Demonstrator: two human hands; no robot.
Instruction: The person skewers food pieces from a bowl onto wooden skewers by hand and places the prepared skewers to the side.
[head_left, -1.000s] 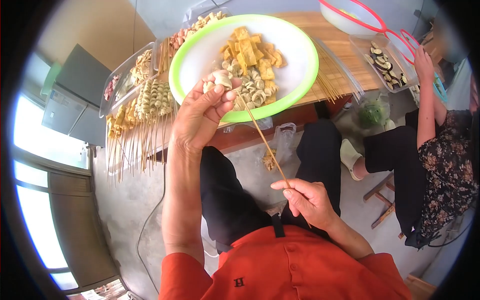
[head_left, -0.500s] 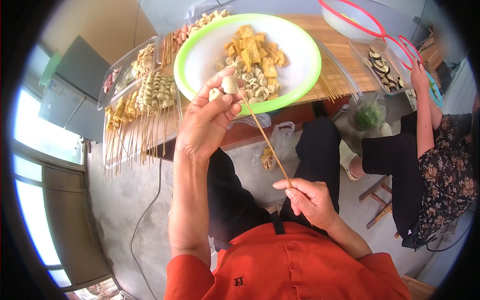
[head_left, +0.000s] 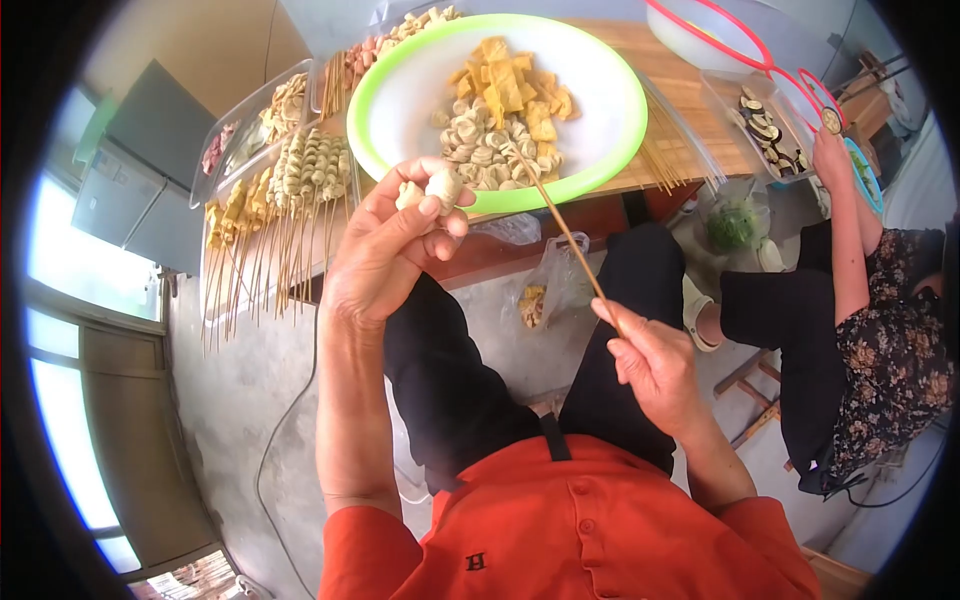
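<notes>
My left hand (head_left: 390, 240) is closed around a couple of pale, rolled tofu pieces (head_left: 444, 186), pinched between thumb and fingers in front of the basin. A thin bamboo skewer (head_left: 568, 228) is gripped near its lower end by my right hand (head_left: 655, 365). The skewer slants up and leftward, its tip appearing over the basin rim and apart from the held pieces. Beyond both hands stands a large white basin with a lime-green rim (head_left: 625, 150). In it lie a heap of similar pale rolls (head_left: 480, 140) and yellow-brown tofu pieces (head_left: 505, 85).
Filled skewers (head_left: 310, 175) lie at the table's left, sticks overhanging the edge. Bare skewers (head_left: 660, 165) lie right of the basin, near a tray of dark-edged slices (head_left: 765, 135). At right sits another person (head_left: 885, 350), one hand raised holding a round slice (head_left: 831, 121).
The skewer tip has come away from the tofu pieces and now points over the basin. My left hand has shifted down and left; my right hand has moved right and slightly up.
</notes>
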